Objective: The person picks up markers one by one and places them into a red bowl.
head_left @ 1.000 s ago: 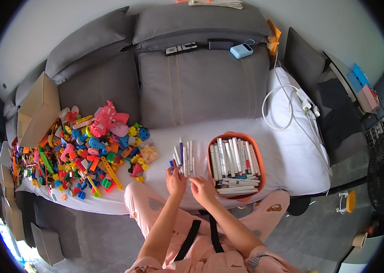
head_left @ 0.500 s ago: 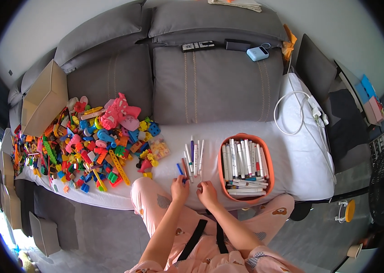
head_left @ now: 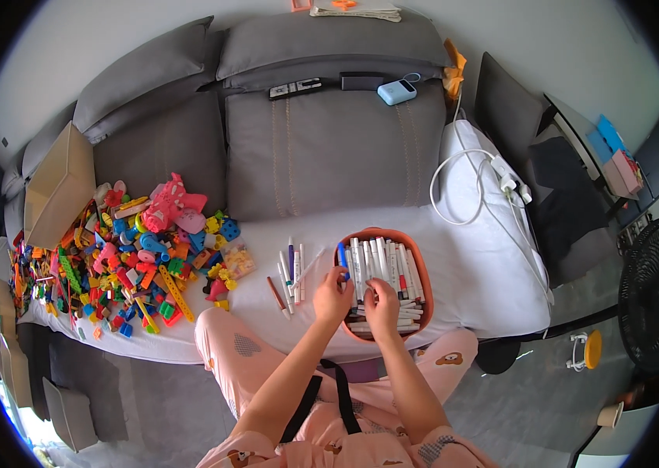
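An orange-red basket (head_left: 425, 278) of white-barrelled markers (head_left: 377, 257) stands in front of me on the white sofa cover. At its left rim my left hand (head_left: 333, 298) is closed on a blue marker (head_left: 342, 256), which points up away from me. My right hand (head_left: 382, 306) is over the near part of the basket with its fingers curled; what they hold, if anything, is hidden. Left of the basket lie several loose markers: a purple-tipped one (head_left: 291, 256), a reddish-brown one (head_left: 276, 293) and a slanted white one (head_left: 311, 264) among them.
A big heap of colourful toys (head_left: 142, 261) spreads on the left, beside a beige box (head_left: 56, 187). Grey cushions (head_left: 337, 156) line the back, with a remote (head_left: 295, 88) and a light-blue device (head_left: 397, 92) on top. White cables (head_left: 454, 168) lie at right, and a black fan (head_left: 649, 292) stands beyond.
Both hands have moved right, from beside the loose markers to the basket. The blue marker has come along in my left hand. The whole view has shifted, too.
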Demonstrator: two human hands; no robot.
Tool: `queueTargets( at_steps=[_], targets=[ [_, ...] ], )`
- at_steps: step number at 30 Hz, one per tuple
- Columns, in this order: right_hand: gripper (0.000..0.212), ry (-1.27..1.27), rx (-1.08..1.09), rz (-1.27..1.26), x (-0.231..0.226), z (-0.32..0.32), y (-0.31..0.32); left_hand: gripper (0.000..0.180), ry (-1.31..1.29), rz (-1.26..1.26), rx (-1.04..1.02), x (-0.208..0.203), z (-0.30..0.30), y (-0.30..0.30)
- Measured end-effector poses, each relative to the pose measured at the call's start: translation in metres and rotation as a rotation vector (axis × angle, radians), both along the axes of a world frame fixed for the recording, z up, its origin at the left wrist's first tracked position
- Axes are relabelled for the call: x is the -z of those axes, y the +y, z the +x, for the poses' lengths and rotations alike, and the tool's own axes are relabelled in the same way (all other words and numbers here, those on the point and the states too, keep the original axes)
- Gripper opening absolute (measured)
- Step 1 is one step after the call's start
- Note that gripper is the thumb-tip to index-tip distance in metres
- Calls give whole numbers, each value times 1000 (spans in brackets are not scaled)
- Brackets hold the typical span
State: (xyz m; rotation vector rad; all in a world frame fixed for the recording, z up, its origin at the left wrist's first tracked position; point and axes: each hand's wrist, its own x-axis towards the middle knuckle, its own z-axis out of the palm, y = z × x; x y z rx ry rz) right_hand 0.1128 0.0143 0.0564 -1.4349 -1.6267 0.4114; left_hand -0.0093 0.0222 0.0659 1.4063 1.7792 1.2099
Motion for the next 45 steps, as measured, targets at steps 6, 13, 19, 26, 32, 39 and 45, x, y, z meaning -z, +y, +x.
queueTargets(
  at_steps=[6, 13, 19, 26, 32, 39, 45],
  targets=[
    [18, -101, 0, 146, -14, -7, -1, 18, 69, 95, -67, 12, -6, 1],
    [27, 42, -368, -196, 16, -89, -24, 19, 287, 11, -132, 70, -90, -10],
    [53, -578, -137, -373, 50, -128, -10, 34, 357, -203, -282, 103, -133, -26],
    [25, -556, -182, -304, 81, -128, -2, 29, 333, -72, -155, 107, -131, -41],
    [12, -386, -264, -319, 70, -114, -38, 28, 167, -51, -220, 108, -126, -56],
    [13, 80, -176, -53, -6, -74, -42, 32, -103, 124, -214, 57, -80, -34],
    [12, -68, 116, 78, -2, 26, -13, 35, -82, 125, 95, 10, 14, 12]
  ],
)
